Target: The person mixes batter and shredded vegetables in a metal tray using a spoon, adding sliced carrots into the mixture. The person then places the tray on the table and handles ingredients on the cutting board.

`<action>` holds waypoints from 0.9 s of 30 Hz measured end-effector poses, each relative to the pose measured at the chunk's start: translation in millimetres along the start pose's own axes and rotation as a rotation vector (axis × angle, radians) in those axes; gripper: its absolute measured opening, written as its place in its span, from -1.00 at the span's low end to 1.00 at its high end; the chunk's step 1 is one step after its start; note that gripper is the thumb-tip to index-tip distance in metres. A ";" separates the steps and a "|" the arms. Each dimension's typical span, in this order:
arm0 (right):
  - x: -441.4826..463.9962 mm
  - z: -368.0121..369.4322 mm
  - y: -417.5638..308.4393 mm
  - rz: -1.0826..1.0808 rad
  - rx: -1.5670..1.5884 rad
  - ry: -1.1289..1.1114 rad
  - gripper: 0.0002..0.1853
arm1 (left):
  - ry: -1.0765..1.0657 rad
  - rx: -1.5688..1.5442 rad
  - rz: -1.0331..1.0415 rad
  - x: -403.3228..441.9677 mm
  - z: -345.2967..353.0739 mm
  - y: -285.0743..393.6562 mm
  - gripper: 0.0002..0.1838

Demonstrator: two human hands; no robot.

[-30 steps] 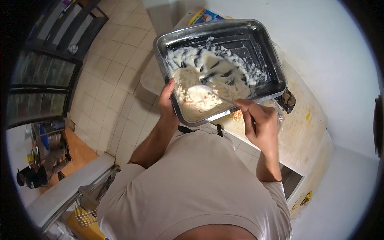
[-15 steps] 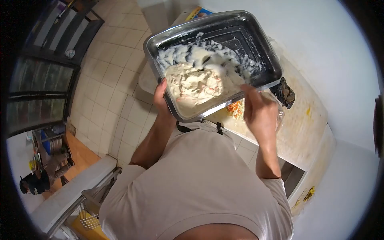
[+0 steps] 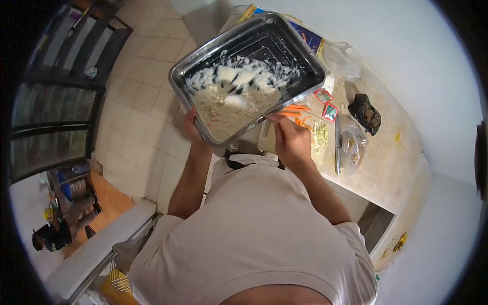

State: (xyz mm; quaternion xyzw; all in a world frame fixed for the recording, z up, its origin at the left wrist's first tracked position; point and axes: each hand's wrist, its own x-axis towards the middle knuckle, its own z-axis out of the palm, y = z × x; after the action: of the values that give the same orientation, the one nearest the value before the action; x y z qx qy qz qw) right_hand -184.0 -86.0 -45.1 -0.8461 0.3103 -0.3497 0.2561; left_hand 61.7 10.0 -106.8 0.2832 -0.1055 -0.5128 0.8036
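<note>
A deep rectangular metal pan [image 3: 300, 56] is held up tilted in front of my body. Thick creamy batter [image 3: 218, 114] with small orange bits pools at its near left corner, and white smears coat its bottom. My left hand [image 3: 193, 127] is closed around the pan's left near edge. My right hand [image 3: 294, 140] is at the near right rim, fingers pinched together; what they hold is hidden. A pale, shiny patch lies in the batter, too unclear to name. Below the pan, carrot sticks [image 3: 295, 109] and a pale shredded vegetable [image 3: 319, 136] lie on the counter.
On the counter [image 3: 386, 168] are a knife [image 3: 338, 152], red-edged packets [image 3: 330, 112], a black plastic bag [image 3: 365, 114] and a clear bag [image 3: 353, 145]. A wall bounds the right. A person [image 3: 56, 234] is far off at lower left.
The pan has shifted left and turned, uncovering the carrots, packets and knife. My right hand has moved left along with the near rim. The batter has spread flatter.
</note>
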 end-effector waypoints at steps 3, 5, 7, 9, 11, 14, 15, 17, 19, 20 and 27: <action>17.1 -1.6 8.3 0.202 -0.039 -0.009 -0.85 | 0.131 -0.021 0.000 7.7 -21.6 -10.1 -0.30; 22.6 1.5 17.9 0.201 -0.016 -0.081 -0.83 | 0.252 0.035 -0.001 4.7 -10.0 -13.9 -0.29; 27.1 -5.6 16.8 0.208 0.002 -0.213 -0.81 | 0.344 0.063 0.007 0.4 7.5 -13.2 -0.28; 24.5 -0.5 27.5 0.235 0.115 -0.332 -0.74 | 0.404 0.062 0.014 3.0 2.4 -22.1 -0.27; 21.9 -1.5 31.3 0.234 0.142 -0.383 -0.71 | 0.458 -0.005 -0.049 1.0 -13.6 -28.8 -0.27; 25.1 -11.1 37.8 0.291 0.278 -0.444 -0.64 | 0.609 -0.005 -0.045 1.0 28.2 -26.7 -0.31; 22.7 -1.3 49.2 0.306 0.313 -0.446 -0.63 | 0.673 0.012 -0.030 5.8 36.4 -28.1 -0.33; 24.9 -1.3 59.1 0.350 0.319 -0.495 -0.61 | 0.677 0.014 -0.030 10.3 29.9 -34.0 -0.33; 31.2 -33.9 45.8 0.377 0.316 -0.520 -0.62 | 0.654 0.006 -0.024 -0.1 51.1 -27.1 -0.35; 35.9 -57.8 33.2 0.386 0.307 -0.523 -0.63 | 0.631 -0.008 -0.023 -10.7 71.4 -19.5 -0.37; 58.0 -92.1 30.4 0.349 0.287 -0.570 -0.70 | 0.800 0.170 -0.117 -9.8 89.0 26.7 -0.59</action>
State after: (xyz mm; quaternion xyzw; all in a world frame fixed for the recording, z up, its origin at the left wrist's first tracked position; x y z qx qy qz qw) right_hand -231.1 -167.3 17.7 -0.7992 0.3141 -0.0907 0.5043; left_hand 36.7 -3.8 -17.8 0.5308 0.1895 -0.3967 0.7245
